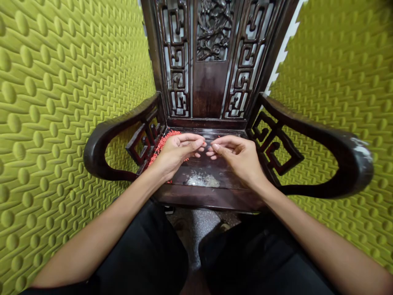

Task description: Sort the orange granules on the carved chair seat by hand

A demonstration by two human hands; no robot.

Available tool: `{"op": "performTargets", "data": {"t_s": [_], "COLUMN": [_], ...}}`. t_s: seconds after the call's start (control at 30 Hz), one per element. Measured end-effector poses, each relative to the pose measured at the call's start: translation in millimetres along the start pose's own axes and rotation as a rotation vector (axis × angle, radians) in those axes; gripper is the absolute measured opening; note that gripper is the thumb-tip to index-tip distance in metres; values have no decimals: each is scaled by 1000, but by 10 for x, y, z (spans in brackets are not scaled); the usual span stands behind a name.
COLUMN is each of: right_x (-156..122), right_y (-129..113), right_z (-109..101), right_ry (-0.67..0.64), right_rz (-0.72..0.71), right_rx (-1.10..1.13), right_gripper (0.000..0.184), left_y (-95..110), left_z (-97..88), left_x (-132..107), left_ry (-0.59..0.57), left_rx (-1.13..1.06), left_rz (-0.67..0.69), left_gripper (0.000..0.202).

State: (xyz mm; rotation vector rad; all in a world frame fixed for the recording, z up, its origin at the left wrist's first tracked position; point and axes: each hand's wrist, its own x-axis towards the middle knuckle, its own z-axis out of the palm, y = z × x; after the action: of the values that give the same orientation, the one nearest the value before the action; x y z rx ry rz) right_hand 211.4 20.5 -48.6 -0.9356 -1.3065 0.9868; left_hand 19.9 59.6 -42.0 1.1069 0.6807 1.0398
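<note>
My left hand (178, 153) and my right hand (238, 157) hang low over the dark wooden seat (224, 176) of a carved chair, their fingertips close together but apart. Both hands have curled fingers, and anything small between them is hidden. A heap of red grains (164, 143) lies along the seat's back left corner, partly under my left hand. A small pile of white rice-like grains (202, 180) lies on the seat nearer me, just below the gap between my hands.
A carved lattice chair back (211, 61) rises behind the seat. Curved wooden armrests (101, 143) (353, 164) flank my arms. Green dimpled foam panels (61, 102) stand on both sides. My black-trousered legs (147, 250) lie below the seat's front edge, above a speckled floor (193, 229).
</note>
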Motion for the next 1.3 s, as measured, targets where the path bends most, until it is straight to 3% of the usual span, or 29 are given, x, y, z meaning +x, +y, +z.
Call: {"op": "performTargets", "data": {"t_s": [0.27, 0.77, 1.0, 1.3], "right_x": [-40, -98, -110, -132], "right_y": [-69, -135, -135, -115], "right_z": [2, 36, 27, 36], "right_ry": [-2, 55, 17, 2], "right_rz": [-114, -246, -220, -288], "right_rx": [-96, -180, -220, -297], "right_gripper": [21, 8, 20, 25], "left_y": [-9, -23, -19, -16], "left_z": [30, 107, 103, 110], "left_x": [-15, -48, -52, -64], "left_ry": [-67, -82, -73, -61], "left_rx": [2, -17, -48, -14], "left_rz": [2, -27, -33, -15], "left_gripper": [28, 31, 29, 36]}}
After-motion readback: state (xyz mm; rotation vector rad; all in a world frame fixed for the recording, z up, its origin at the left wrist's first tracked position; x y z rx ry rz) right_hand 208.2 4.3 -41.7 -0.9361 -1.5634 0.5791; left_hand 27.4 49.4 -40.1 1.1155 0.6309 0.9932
